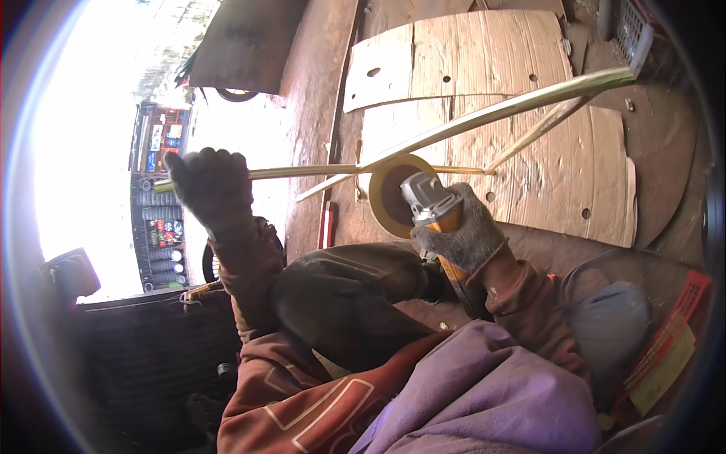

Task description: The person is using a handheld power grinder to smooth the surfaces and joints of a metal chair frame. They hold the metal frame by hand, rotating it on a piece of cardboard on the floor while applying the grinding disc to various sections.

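Observation:
My left hand (213,191), in a dark work glove, is closed round one end of a pale brass-coloured metal tube frame (499,106). Its bars cross and meet above my knees, with one long bar slanting up to the far right. My right hand (470,233), also gloved, grips an angle grinder (429,195) with a silver head and an orange-yellow body. A round disc with a yellowish rim (376,216) is on the grinder. The disc's upper edge lies against or very close to the bars near their joint; actual contact I cannot tell.
Flattened cardboard (423,57) with punched holes covers the floor beyond the frame. A red bar-shaped thing (327,225) lies left of the disc. At the far right are a crate (634,38) and a red-and-yellow packet (669,344). Shelves (157,204) stand outside, left.

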`<state>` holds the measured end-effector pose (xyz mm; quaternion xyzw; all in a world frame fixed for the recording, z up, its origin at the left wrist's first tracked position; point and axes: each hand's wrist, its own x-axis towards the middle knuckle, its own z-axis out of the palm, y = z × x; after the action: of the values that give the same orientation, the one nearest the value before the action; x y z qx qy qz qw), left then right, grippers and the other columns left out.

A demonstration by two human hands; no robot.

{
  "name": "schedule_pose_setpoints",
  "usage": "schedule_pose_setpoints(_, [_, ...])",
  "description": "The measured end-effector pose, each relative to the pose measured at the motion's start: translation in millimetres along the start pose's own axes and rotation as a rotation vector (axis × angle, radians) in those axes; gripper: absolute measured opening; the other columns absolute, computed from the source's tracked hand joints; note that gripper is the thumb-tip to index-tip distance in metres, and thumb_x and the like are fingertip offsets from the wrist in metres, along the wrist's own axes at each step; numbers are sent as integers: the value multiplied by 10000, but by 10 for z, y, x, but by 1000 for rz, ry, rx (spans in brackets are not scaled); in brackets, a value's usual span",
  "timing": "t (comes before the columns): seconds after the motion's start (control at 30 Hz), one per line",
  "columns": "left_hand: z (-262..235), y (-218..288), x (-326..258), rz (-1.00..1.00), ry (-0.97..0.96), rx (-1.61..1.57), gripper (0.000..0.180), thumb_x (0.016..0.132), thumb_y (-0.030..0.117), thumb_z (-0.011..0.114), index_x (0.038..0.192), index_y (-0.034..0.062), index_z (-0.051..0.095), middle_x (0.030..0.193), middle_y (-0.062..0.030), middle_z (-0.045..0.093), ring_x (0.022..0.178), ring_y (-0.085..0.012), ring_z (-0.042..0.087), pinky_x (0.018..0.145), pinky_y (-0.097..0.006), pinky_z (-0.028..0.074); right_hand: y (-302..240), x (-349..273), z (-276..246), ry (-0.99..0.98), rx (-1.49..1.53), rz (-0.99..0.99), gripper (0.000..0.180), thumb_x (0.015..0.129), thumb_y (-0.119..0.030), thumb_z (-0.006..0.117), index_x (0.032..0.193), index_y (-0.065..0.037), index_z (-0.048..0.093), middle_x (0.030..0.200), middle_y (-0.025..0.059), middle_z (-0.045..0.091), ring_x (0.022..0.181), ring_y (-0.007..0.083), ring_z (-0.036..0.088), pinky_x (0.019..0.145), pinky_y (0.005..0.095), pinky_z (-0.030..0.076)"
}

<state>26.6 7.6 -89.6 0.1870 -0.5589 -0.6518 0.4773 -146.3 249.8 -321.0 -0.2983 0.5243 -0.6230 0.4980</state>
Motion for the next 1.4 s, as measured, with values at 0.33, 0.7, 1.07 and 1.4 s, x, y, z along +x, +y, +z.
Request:
schedule_pose_setpoints(0.33, [-481, -268, 1165, -242, 63, -44, 538, 1054, 572, 470, 641, 227, 483, 521, 49, 309, 430, -143, 304, 417, -313, 266, 412, -525, -523, 470, 178, 126, 496, 765, -68, 883, 1130, -20, 551, 894, 94, 687, 647, 135, 659, 586, 305, 566])
schedule_pose_setpoints(0.7, [-645, -532, 1445, -351, -108, -184, 486, 1028, 518, 565, 674, 187, 540, 561, 46, 382, 453, -153, 337, 445, -323, 289, -483, -478, -1921, 733, -8, -227, 422, 834, -107, 823, 1193, -32, 614, 904, 102, 691, 653, 160, 652, 577, 310, 556])
schedule_pose_setpoints(1.07, [-419, -563, 1443, -282, -188, -188, 535, 1039, 552, 511, 670, 164, 497, 544, 23, 329, 429, -169, 321, 402, -347, 248, -1325, 168, -1189, 14, -1056, -248, 748, 745, -296, 890, 1355, -111, 499, 1130, 166, 705, 1026, 301, 724, 903, 394, 588])
schedule_pose_setpoints(1.4, [-61, -527, 1423, -285, -483, -361, 510, 1062, 488, 507, 642, 201, 531, 552, 20, 421, 461, -168, 412, 434, -358, 327, -826, 445, -617, -276, -1454, -199, 717, 733, -375, 842, 1329, -141, 521, 1146, 177, 690, 977, 399, 713, 847, 481, 579])
